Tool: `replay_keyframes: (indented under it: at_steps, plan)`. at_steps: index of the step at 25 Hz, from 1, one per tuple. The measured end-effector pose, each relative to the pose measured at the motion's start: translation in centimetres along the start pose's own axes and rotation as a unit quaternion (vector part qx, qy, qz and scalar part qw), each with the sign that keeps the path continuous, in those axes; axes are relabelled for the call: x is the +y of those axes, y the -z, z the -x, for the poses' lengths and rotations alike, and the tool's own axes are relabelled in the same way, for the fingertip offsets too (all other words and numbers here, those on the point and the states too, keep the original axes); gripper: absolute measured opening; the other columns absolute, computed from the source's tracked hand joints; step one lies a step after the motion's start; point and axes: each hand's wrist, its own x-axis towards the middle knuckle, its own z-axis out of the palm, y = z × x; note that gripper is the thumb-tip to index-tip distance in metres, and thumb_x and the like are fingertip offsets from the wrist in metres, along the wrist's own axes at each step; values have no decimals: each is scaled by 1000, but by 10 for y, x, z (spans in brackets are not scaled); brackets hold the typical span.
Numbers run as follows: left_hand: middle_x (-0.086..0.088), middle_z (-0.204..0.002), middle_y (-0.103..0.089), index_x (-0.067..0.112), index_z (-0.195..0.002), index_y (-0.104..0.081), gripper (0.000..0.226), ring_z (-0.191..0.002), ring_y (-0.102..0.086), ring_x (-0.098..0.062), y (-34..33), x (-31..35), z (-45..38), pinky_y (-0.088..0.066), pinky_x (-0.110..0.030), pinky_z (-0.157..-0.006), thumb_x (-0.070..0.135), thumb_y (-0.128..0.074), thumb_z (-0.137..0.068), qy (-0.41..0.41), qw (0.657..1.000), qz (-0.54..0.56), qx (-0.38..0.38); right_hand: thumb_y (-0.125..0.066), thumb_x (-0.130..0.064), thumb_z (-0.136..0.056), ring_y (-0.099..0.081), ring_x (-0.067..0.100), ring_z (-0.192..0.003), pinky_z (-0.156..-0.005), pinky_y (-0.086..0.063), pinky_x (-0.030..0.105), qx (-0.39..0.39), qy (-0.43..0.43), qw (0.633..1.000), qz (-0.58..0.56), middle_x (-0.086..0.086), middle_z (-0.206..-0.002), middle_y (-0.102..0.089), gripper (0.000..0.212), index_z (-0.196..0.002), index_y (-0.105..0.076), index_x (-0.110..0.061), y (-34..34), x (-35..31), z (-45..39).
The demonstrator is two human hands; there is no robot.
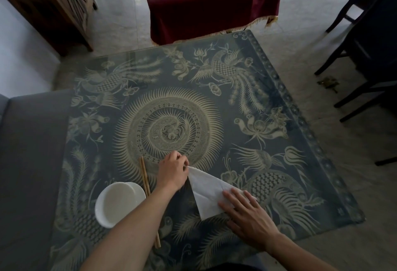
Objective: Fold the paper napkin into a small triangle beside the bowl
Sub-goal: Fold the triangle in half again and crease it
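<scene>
A white paper napkin [206, 193], folded into a rough triangle, lies on the patterned glass table [247, 103] to the right of the white bowl [117, 203]. My left hand [173, 170] pinches the napkin's far corner, lifting it slightly off the table. My right hand [247, 217] lies flat with fingers spread, pressing down the napkin's near right part and hiding that edge. My left forearm crosses between the bowl and the napkin.
A pair of wooden chopsticks [148, 195] lies just right of the bowl, partly under my left forearm. A grey sofa [30, 163] is at the left. A red-draped table [210, 2] stands beyond, dark chairs [365, 45] at the right.
</scene>
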Motion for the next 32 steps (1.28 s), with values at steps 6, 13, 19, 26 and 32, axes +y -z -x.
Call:
replay_keyframes:
  at_steps: [6,13,19,26,32]
  plan:
    - [5,-103,-53,26,-91,-62,8,-102,-48,-17,5,-4,-9,-43,-34,-81,33,-61,-89,-4,1000,2,-27,-49,-52,-91,-34,30,-140,-109,-16,48,-19,-5,1000,-2,7,-153,-38,59,-144,-44,-27,6,-3,-1]
    - [12,-84,-56,27,-80,-56,6,-77,-56,-11,22,-7,-5,-41,-25,-59,26,-61,-83,-81,995,56,-33,-44,-51,-94,-34,27,-140,-108,-15,44,-20,27,999,12,6,-153,-37,59,-146,-43,-23,20,-9,-16]
    - [13,-72,-59,31,-79,-55,4,-67,-57,-9,36,-3,-5,-42,-25,-53,29,-59,-81,-47,987,134,-71,-53,-55,-90,-43,22,-135,-111,-34,45,-34,15,999,10,4,-148,-46,61,-141,-50,-23,25,-17,-36]
    - [7,-85,-61,22,-80,-58,4,-80,-58,-13,58,0,-4,-49,-29,-64,21,-62,-80,-77,983,166,-24,-65,-54,-80,-53,26,-126,-100,-45,52,-71,-24,997,0,6,-143,-52,66,-136,-56,-20,35,-45,-72]
    - [8,-76,-63,25,-81,-56,4,-69,-58,-14,72,-1,6,-53,-35,-59,28,-59,-81,-79,991,106,-8,-37,-45,-97,-20,34,-142,-112,-21,51,-69,-38,996,-32,10,-162,-11,68,-154,-14,-16,29,-61,-106]
